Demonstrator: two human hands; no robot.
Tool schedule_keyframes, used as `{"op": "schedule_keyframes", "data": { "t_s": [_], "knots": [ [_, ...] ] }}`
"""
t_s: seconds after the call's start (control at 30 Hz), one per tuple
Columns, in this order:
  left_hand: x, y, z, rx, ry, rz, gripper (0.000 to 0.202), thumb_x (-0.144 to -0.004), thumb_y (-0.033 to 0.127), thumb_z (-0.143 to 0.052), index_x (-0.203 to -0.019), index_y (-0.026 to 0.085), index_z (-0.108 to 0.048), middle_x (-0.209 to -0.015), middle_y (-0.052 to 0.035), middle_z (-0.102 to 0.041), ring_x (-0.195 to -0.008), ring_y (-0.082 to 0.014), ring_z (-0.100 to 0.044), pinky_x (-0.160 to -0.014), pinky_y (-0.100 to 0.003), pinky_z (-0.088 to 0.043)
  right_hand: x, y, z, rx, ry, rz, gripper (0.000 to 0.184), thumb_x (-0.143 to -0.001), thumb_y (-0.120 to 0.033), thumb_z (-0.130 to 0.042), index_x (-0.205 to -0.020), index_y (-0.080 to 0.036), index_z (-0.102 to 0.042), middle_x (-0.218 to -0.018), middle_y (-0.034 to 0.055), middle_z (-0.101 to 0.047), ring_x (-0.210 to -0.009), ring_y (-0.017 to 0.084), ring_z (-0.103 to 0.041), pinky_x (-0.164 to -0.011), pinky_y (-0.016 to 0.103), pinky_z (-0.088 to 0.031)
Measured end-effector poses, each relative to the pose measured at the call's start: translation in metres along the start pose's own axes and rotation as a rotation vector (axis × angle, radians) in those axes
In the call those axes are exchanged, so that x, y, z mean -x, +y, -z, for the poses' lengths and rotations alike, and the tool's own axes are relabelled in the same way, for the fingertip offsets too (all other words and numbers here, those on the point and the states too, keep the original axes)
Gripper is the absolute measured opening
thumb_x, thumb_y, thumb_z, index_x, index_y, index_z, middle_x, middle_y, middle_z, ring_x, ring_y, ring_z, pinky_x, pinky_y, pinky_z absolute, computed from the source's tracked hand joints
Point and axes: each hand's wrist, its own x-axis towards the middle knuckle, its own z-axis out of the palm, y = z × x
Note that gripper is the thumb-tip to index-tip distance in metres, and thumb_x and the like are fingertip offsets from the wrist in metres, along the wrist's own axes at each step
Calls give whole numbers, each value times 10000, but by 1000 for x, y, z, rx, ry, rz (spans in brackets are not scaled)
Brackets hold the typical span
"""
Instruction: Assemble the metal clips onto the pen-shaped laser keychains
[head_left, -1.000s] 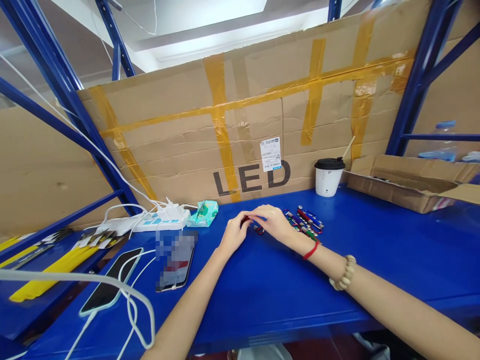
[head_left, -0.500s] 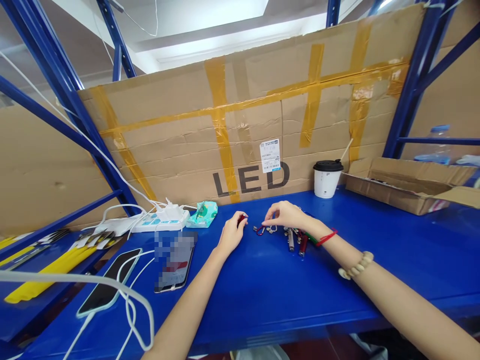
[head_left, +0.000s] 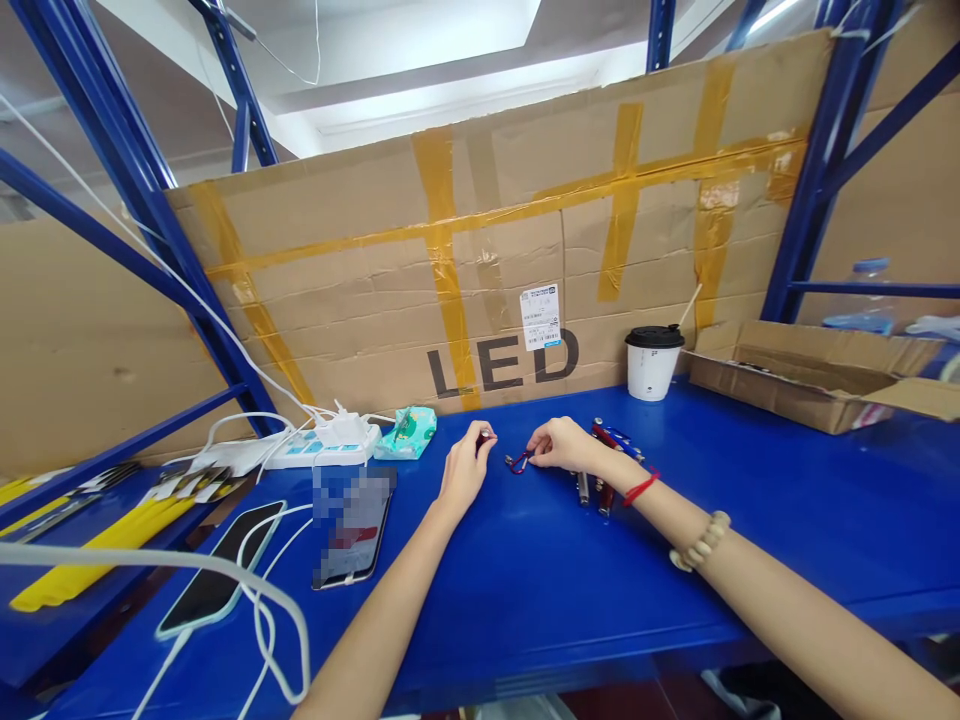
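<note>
My left hand (head_left: pixel 463 468) is closed round a small dark red cylinder with a shiny end (head_left: pixel 486 437), most of it hidden by the fingers. Just right of it, a small dark red and purple carabiner (head_left: pixel 516 464) with metal fittings lies low over the blue table. Thumb and fingers of my right hand (head_left: pixel 561 445) pinch the carabiner at its right end. Under and behind that hand lie several small metal cylinders: a silver one (head_left: pixel 583 488), a dark red one (head_left: pixel 604 498) and blue ones (head_left: pixel 622 443). My right wrist partly covers this pile.
To the left lie two phones (head_left: pixel 225 570) (head_left: pixel 356 525) with white cables, a power strip (head_left: pixel 322 447) and a green packet (head_left: pixel 407 433). A lidded paper cup (head_left: pixel 651 370) and an open cardboard box (head_left: pixel 787 395) stand back right. A cardboard wall (head_left: pixel 360 310) rises behind the table (head_left: pixel 525 600).
My right hand has closed on the carabiner, and its wrist has shifted slightly left. More of the blue and red cylinders behind it show. The left hand keeps its hold.
</note>
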Motion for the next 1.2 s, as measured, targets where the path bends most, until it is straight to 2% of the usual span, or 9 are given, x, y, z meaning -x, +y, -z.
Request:
{"op": "schedule_keyframes", "data": {
  "t_s": [0.17, 0.27, 0.37, 0.47, 0.57, 0.77, 1.0, 1.2],
  "knots": [
    [1, 1, -1, -34, -60, 46, 216, -869, 274, -431, -1079, 261, -475, -931, -4, -645, -841, -158, -626, -765, -266, -452, 0, -5, -4, 174, 100, 29, 344, -601, -66, -588, -928, -110, -687, -725, 54, -709, -658, 169, -658, -622, 227, -501],
    [3, 6, 0, -143, -92, 26, 215, -884, 291, -412, -1079, 263, -497, -1006, -17, -648, -897, -183, -619, -796, -296, -446, 0, -4, -6, 228, 130, 54, 311, -613, -44, -567, -885, -124, -693, -729, 60, -709, -668, 172, -660, -630, 236, -501],
    [3, 10, 1, -242, -145, -31, 200, -895, 270, -396, -1051, 253, -521, -1045, -22, -646, -954, -184, -606, -844, -300, -435, 2, -2, -5, 186, 108, 59, 286, -659, -39, -534, -878, -143, -686, -745, 54, -712, -669, 157, -662, -636, 233, -502],
    [5, 12, 0, -284, -187, -82, 207, -902, 243, -379, -1035, 225, -537, -1041, -41, -644, -974, -184, -595, -854, -300, -439, 3, -2, -4, 164, 135, 67, 253, -694, -88, -547, -886, -186, -678, -774, 19, -713, -699, 152, -661, -649, 243, -502],
    [5, 11, -1, -316, -194, -107, 219, -906, 248, -372, -1026, 198, -547, -1023, -59, -644, -962, -199, -594, -849, -322, -446, 4, -9, -8, 130, 224, 108, 208, -713, -154, -559, -878, -209, -674, -792, 0, -708, -694, 145, -647, -632, 250, -494],
    [6, 7, -5, -370, -210, -119, 234, -908, 242, -368, -1034, 156, -545, -1058, -90, -628, -989, -204, -582, -872, -329, -447, 5, -25, -21, -6, 363, 266, 223, -752, -294, -554, -901, -186, -679, -825, 33, -708, -636, 145, -618, -560, 262, -464],
    [7, 9, -4, -275, -222, -94, 213, -906, 230, -369, -997, 166, -550, -1029, -86, -637, -966, -202, -588, -855, -330, -458, 5, -23, -25, -123, 412, 185, 381, -710, -474, -611, -911, -157, -678, -841, 89, -711, -716, 209, -652, -548, 296, -494],
    [7, 11, -3, -196, -246, -43, 212, -907, 221, -358, -976, 172, -552, -1014, -88, -640, -943, -196, -598, -836, -325, -469, 4, -17, -28, -247, 405, 82, 460, -662, -516, -668, -963, -167, -663, -828, 97, -714, -675, 220, -665, -560, 326, -537]
  ]
}}
